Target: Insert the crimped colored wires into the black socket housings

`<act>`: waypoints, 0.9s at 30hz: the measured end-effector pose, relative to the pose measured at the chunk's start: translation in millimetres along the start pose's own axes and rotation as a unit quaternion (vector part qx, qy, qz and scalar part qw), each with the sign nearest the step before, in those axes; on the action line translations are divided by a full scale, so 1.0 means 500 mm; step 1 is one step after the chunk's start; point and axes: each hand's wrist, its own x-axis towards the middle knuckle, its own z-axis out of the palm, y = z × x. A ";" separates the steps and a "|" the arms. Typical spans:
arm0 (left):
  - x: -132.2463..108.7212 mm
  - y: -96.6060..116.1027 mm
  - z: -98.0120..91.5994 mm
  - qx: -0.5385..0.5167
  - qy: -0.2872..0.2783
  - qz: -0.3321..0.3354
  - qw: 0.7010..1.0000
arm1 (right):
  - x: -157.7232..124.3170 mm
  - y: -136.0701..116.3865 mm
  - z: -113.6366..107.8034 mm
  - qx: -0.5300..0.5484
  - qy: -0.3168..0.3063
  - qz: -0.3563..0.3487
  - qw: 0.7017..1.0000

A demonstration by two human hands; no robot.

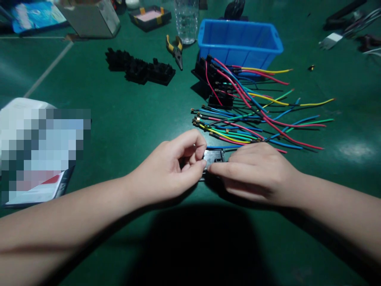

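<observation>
Both hands meet over a small black plastic housing [214, 155] low in the middle of the table. My left hand [186, 159] is closed at the housing's left edge, thumb and fingers pinched on it. From the other side my right hand [258, 171] curls over the housing, its index fingertip touching near my left thumb. The palm side of the right hand is hidden, so what it grips does not show. Just beyond lie loose wires [247, 127] in red, blue, green and yellow with metal terminals on their ends.
Behind the wires, black housings with wires [220, 99] lean by a blue bin [241, 49]. Yellow-handled pliers [177, 51], a clear cup of water [187, 24] and more black housings [139, 67] stand farther back. A partly blurred phone-like screen [56, 186] lies at left.
</observation>
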 end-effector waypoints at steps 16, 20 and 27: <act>-0.003 -0.010 -0.004 0.019 -0.016 0.021 0.999 | -0.001 0.006 0.008 0.039 -0.002 0.009 0.999; -0.007 -0.014 -0.003 0.037 0.012 0.023 0.999 | 0.001 0.004 0.008 0.061 0.005 0.035 0.997; -0.005 -0.009 0.001 0.051 0.017 0.012 0.998 | 0.004 0.008 0.008 0.096 -0.008 0.043 0.994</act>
